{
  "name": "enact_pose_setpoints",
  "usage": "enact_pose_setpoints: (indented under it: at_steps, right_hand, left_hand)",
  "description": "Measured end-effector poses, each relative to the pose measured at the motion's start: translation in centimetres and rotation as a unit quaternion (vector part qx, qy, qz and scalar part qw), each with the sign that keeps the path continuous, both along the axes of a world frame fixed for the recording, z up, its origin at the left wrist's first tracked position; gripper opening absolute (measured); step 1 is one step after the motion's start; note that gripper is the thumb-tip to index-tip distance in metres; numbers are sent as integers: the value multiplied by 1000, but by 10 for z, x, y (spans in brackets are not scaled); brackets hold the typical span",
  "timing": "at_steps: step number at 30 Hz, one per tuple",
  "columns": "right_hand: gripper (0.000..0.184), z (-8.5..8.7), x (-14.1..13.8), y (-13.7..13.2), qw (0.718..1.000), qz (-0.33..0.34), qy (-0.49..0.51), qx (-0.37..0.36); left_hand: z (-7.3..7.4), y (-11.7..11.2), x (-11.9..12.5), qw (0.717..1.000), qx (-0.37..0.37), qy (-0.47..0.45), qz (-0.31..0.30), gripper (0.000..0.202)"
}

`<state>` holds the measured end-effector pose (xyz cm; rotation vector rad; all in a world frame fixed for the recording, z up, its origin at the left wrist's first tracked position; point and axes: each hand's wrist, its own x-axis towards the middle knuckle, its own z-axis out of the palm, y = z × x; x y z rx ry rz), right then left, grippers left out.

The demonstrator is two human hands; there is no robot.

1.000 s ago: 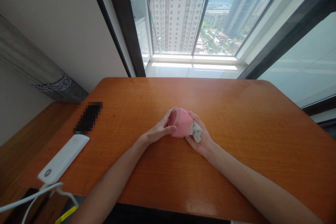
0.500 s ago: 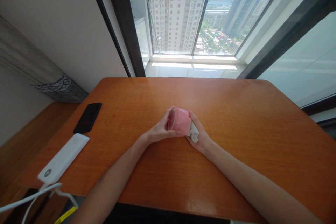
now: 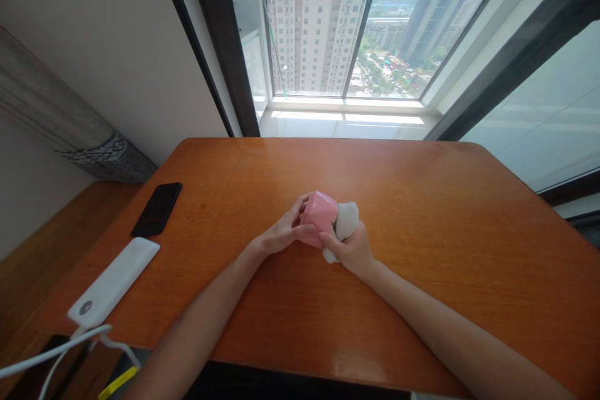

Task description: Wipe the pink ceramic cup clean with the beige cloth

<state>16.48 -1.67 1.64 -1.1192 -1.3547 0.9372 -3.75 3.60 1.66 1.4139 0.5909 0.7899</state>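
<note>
Over the middle of the wooden table (image 3: 422, 212) I hold a pink faceted cup (image 3: 320, 209), tilted on its side. My left hand (image 3: 285, 228) is closed around the cup's left part, thumb along the near side. A crumpled white cloth (image 3: 347, 220) is gripped in my right hand (image 3: 352, 251), pressed against the cup's right end. The right thumb lies on the near side of the cup. The cup's opening is turned out of sight, and the right fingers are mostly hidden behind the cloth.
On the table's left side lie a black phone (image 3: 157, 209) and a white power bank (image 3: 114, 281). White cables (image 3: 56, 351) run from the power bank past the table edge. Behind the table is a window (image 3: 323, 44); a curtain (image 3: 94, 137) hangs at left.
The cup has turned, so its opening at the left no longer shows. My right hand has shifted over its near side with the cloth, which now bulges up at the right.
</note>
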Motion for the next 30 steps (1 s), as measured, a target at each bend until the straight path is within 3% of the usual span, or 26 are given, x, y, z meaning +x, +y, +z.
enact_pose_setpoints:
  at_steps: [2,5,9,14,21,25,27,30]
  right_hand:
    - [38,0,0,-1,989,13,-102,106]
    - [42,1,1,1,943,61,-239,223]
    - [38,6,2,3,906,116,-310,266]
    - [35,6,0,1,885,83,-330,317]
    - [38,1,-2,0,906,54,-325,265]
    - [43,3,-6,-4,942,6,-233,240]
    - [41,5,-8,-7,971,-26,-148,187]
    - [38,11,-10,-8,999,-35,-6,17]
  left_hand:
    - [-5,1,-1,1000,0,-3,-1,87]
    - [-12,1,-2,999,-33,-29,-14,77]
    - [-16,2,-2,996,-64,-55,-31,78]
    - [-14,1,-2,995,-83,-53,-33,75]
    - [-16,-1,-4,995,-82,-53,-18,80]
    - [-21,0,-2,996,-62,-57,-28,90]
    - [-20,1,-2,997,-38,-54,-30,93]
    - [-13,0,-2,999,-15,-38,-33,93]
